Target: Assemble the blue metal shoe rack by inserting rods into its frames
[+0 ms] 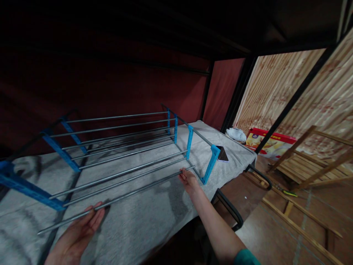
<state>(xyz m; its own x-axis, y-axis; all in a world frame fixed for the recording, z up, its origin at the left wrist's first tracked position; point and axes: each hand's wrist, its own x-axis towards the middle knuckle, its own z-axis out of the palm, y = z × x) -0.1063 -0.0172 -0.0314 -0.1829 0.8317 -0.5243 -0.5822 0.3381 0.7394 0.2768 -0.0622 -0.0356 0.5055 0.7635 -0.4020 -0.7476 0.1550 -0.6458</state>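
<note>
Saw left hand at near edge of grey cloth-covered mattress, palm up, fingers flat and unclenched, only propping a loose long grey steel rod across the fingertips. Found that rod slanting along the near edge, apart from the rest, left tip free in the air.

Counted roughly eight like rods already seated in the blue-and-steel rack, tipped on its side mid-mattress, reaching toward the back edge. Noted a blue plastic left bracket and a blue plastic right bracket carrying the rod ends.

Saw right hand curled round the loose rod's right end, fingers closed on it, just beside the right bracket. Judged that end not yet socketed: short of the bracket, no contact visible. Put progress at mostly built, at least this one rod left.

Spotted dark flat smartphone near the mattress's right edge. Saw white crumpled cloth and red cardboard box past the far right corner, slatted wooden frame on the floor.

Couldn't make out:
- left-end sockets (dim, partly cut off at the picture's left edge)
- seating depth of the fitted rods
- right fingertips (hidden behind the hand)
- anything overhead (black)
</note>
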